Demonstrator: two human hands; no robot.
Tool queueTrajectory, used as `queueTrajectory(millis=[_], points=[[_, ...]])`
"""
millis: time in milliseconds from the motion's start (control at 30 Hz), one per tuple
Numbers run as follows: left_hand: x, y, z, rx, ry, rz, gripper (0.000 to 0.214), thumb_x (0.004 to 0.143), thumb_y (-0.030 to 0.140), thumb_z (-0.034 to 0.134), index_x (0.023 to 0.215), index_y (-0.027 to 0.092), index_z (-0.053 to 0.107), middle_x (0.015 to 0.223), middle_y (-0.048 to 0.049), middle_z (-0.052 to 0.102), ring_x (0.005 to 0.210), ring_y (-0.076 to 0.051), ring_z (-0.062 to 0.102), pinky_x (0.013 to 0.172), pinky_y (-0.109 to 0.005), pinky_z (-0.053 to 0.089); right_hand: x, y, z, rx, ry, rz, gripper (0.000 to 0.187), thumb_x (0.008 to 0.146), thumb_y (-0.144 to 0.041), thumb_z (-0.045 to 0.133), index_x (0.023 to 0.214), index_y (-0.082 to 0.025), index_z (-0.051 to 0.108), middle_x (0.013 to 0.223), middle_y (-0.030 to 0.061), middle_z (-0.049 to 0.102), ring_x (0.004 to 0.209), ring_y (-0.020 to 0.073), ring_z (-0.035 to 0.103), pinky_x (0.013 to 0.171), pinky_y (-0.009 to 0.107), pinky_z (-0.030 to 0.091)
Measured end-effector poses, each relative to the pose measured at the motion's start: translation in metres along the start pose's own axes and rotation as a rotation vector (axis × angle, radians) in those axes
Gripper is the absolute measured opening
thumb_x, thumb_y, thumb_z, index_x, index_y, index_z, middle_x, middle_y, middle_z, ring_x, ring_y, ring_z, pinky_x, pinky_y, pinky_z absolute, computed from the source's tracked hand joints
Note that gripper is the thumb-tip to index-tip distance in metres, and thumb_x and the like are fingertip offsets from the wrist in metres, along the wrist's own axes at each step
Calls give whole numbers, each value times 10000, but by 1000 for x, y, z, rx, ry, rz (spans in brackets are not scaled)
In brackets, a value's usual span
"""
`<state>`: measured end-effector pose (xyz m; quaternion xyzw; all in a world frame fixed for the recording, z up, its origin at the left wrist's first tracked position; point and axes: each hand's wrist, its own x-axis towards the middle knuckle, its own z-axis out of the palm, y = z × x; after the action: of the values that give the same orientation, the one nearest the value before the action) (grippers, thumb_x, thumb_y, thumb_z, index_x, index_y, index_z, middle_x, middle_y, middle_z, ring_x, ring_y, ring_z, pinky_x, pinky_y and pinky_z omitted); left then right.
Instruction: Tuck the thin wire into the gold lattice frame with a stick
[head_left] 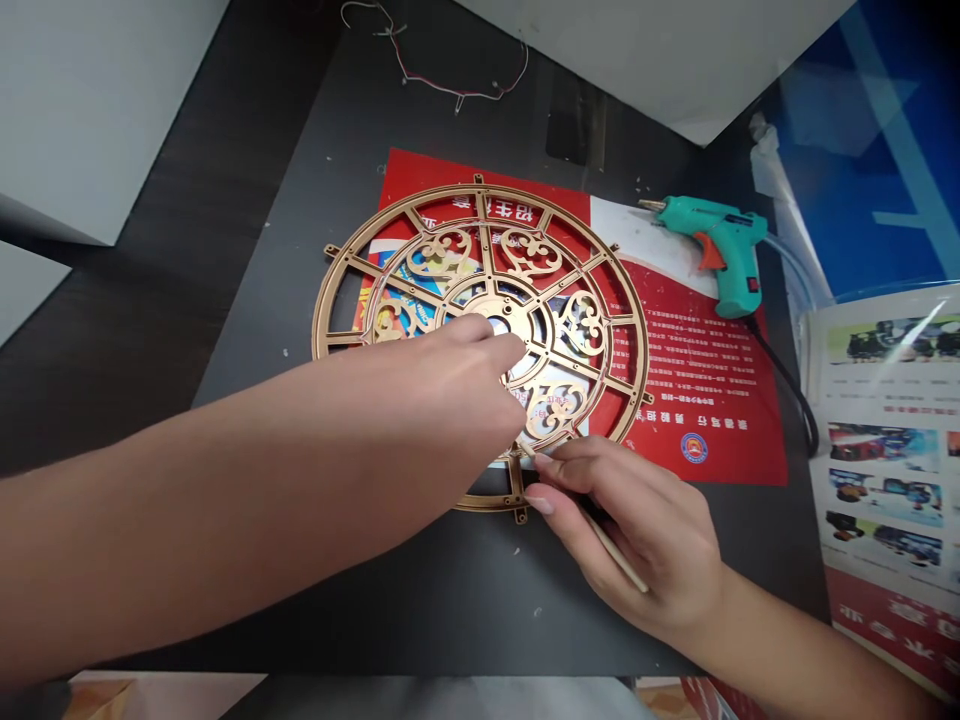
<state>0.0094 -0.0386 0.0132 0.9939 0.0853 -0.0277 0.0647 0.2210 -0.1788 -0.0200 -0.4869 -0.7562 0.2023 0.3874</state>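
A gold fretwork wheel frame (480,190) is lying flat on a red printed poster (697,400), its lower rim reaching past the poster's edge over a dark tabletop (247,330). The left hand (465,375) is stretching across the frame, fingers pressed together and tips coming down at the central hub (487,310) (whether they are touching or holding anything there, I cannot tell). The right hand (637,530) is pinching a thin wooden stick (622,565) between thumb and fingers, its far end pointing at the frame's lower edge. A teal hot glue gun (724,245) is lying on the poster's upper right corner, its black cord (787,375) trailing off to the right. Thin loose wires (442,70) are lying beyond the poster, and a printed brochure (885,450) is sitting at the right.
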Motion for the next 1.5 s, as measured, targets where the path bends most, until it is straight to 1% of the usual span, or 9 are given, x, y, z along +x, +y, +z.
queueTrajectory(millis=[300,433,533,733,900,1100,1233,1300,1500], points=[[-1,0,1,-34,17,-16,153,845,179,744,722,265,715,877,-77,640,935,-294,592,812,-437,490,-1,-1,0,-170,-19,-85,119,1172,-200,656,1071,-170,711,855,67,827,777,172,813,735,277,705],[3,1,2,9,20,-15,226,776,162,766,636,261,619,835,-80,625,899,-298,591,793,-446,503,-2,-2,1,-195,-41,-91,155,1189,-234,632,1071,-168,709,828,69,814,740,184,799,698,300,692],[3,2,2,4,17,-24,207,754,168,781,651,261,627,837,-81,641,907,-300,606,789,-440,517,-2,-1,2,-211,-44,-103,155,1192,-245,625,1088,-171,714,820,66,815,728,189,800,672,306,682],[3,4,0,20,20,-15,291,805,153,743,603,253,558,820,-76,648,911,-288,622,801,-435,525,-7,2,4,-257,-25,-119,67,1128,-141,688,1120,-167,750,971,89,881,829,197,852,794,310,703],[5,4,2,37,12,-15,280,761,183,809,634,255,570,808,-67,636,920,-301,640,807,-447,539,-13,3,0,-283,-99,-164,229,1159,-93,596,1281,-148,782,1053,85,890,941,190,861,836,306,685],[5,4,1,3,-12,-42,296,727,146,775,613,249,521,836,-75,634,911,-296,638,699,-414,496,-13,2,2,-259,-83,-131,163,1146,-96,631,1172,-180,768,998,59,882,858,173,837,769,308,665],[7,2,0,22,5,-3,349,720,158,768,578,258,466,749,-63,580,866,-291,609,691,-418,468,-10,2,3,-237,-57,-122,119,1151,-123,666,1085,-188,739,963,47,866,817,163,823,756,295,663],[7,2,2,21,4,-5,310,709,161,779,594,260,510,749,-59,588,865,-288,611,721,-423,489,-8,2,3,-228,-54,-115,117,1158,-137,665,1080,-196,729,938,43,852,788,159,804,735,292,658],[0,2,11,-62,89,-71,104,783,163,740,750,245,686,995,-97,703,973,-284,655,740,-391,541,-6,3,4,-217,-53,-123,137,1164,-138,649,1054,-185,716,869,41,794,738,154,745,675,288,599]])
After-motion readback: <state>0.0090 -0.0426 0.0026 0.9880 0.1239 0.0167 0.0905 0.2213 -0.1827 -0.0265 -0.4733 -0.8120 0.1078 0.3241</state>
